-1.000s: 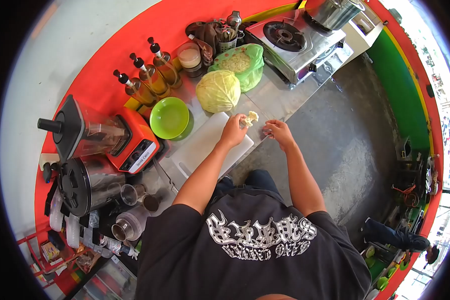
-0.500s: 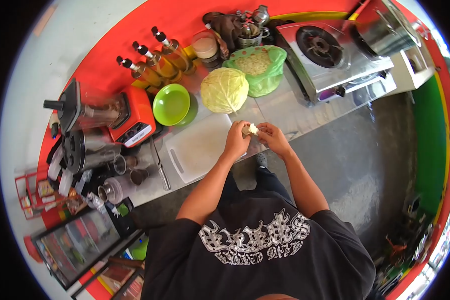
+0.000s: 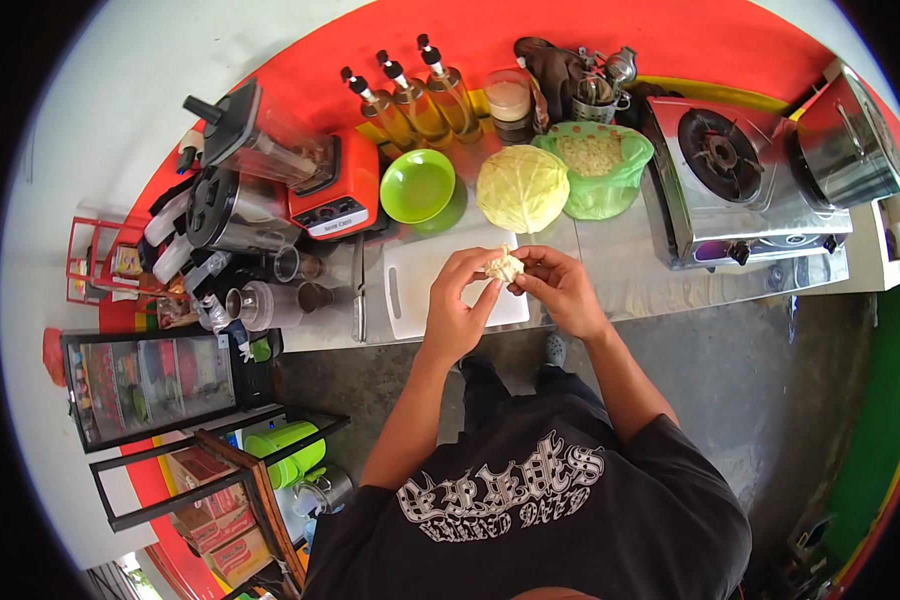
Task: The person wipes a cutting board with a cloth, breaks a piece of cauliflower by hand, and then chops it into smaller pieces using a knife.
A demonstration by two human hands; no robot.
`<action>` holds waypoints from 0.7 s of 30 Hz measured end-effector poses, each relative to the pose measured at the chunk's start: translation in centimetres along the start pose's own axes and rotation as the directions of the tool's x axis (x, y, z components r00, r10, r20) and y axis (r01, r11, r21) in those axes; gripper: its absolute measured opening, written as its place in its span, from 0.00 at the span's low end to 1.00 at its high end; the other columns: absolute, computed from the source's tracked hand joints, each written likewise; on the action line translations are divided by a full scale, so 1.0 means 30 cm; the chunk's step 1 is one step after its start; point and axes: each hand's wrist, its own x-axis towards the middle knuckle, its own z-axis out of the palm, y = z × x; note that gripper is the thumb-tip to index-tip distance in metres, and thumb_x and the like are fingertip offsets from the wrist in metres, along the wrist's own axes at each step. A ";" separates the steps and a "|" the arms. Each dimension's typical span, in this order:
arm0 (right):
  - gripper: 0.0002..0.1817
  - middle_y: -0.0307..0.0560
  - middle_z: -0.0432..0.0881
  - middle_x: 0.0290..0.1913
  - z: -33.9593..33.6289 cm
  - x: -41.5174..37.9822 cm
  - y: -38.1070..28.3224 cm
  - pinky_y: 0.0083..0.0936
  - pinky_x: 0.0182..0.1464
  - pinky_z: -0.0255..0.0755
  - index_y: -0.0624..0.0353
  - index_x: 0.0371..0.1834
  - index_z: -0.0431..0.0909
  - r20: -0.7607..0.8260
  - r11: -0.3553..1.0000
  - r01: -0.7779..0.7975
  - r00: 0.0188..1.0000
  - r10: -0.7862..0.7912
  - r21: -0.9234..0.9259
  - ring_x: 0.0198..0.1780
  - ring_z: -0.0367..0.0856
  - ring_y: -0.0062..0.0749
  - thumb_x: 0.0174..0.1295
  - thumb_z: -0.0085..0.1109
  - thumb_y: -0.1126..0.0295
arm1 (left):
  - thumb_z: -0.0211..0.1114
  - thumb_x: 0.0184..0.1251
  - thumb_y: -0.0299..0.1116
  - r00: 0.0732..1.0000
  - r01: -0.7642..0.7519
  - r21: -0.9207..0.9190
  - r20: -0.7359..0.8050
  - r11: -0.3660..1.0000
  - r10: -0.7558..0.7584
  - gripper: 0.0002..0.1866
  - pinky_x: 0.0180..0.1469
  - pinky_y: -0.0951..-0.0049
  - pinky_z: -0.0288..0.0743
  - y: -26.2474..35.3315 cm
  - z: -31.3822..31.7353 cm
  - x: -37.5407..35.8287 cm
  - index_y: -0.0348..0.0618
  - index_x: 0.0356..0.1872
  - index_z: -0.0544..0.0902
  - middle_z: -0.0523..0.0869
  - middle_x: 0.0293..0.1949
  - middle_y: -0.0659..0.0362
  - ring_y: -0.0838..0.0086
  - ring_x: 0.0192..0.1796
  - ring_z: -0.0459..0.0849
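My left hand [image 3: 462, 302] and my right hand [image 3: 562, 288] meet over the counter's front edge, above the right part of a white cutting board [image 3: 420, 290]. Between their fingertips is a small, pale cream, lumpy piece [image 3: 505, 267]; its kind is not clear. The left thumb and fingers pinch it from one side, the right fingers from the other. Just beyond the hands sits a whole cabbage [image 3: 522, 188]. Right of the cabbage, a green plastic bag [image 3: 608, 190] stands open with pale shredded pieces inside.
A green bowl [image 3: 417, 190] stands left of the cabbage, beside a red blender [image 3: 335, 190]. Several pump bottles [image 3: 410, 115] line the wall. A knife [image 3: 359, 300] lies left of the board. At right is a gas stove [image 3: 740, 180] with a metal pot [image 3: 850, 150].
The view has turned, so the counter things appear farther right. Both hands still hold the pale piece, which now shows larger between the fingertips.
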 end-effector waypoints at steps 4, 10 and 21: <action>0.21 0.42 0.84 0.48 0.053 -0.002 -0.083 0.25 0.54 0.77 0.65 0.64 0.81 0.010 0.944 0.140 0.990 -0.144 -0.300 0.49 0.81 0.25 0.67 0.68 0.78 | 0.67 0.67 0.17 0.984 -0.179 0.168 0.030 0.969 0.177 0.21 0.61 0.67 0.84 0.079 -0.030 -0.005 0.39 0.61 0.82 0.85 0.55 0.53 0.66 0.57 0.88; 0.22 0.44 0.83 0.48 0.091 -0.035 -0.201 0.33 0.61 0.73 0.58 0.58 0.87 0.110 0.589 0.367 0.898 -0.426 -0.720 0.54 0.79 0.35 0.58 0.73 0.78 | 0.71 0.67 0.19 0.995 -0.088 -0.120 0.041 0.989 0.094 0.15 0.60 0.68 0.86 0.190 -0.015 0.009 0.37 0.54 0.82 0.85 0.54 0.54 0.69 0.55 0.89; 0.22 0.54 0.86 0.57 0.069 -0.070 -0.289 0.30 0.57 0.81 0.72 0.60 0.83 -0.012 0.795 0.243 0.954 -0.300 -0.557 0.56 0.85 0.31 0.63 0.74 0.75 | 0.73 0.70 0.29 0.970 -0.208 0.037 0.136 0.978 0.201 0.17 0.55 0.65 0.85 0.238 0.010 0.073 0.38 0.57 0.81 0.88 0.48 0.53 0.64 0.53 0.89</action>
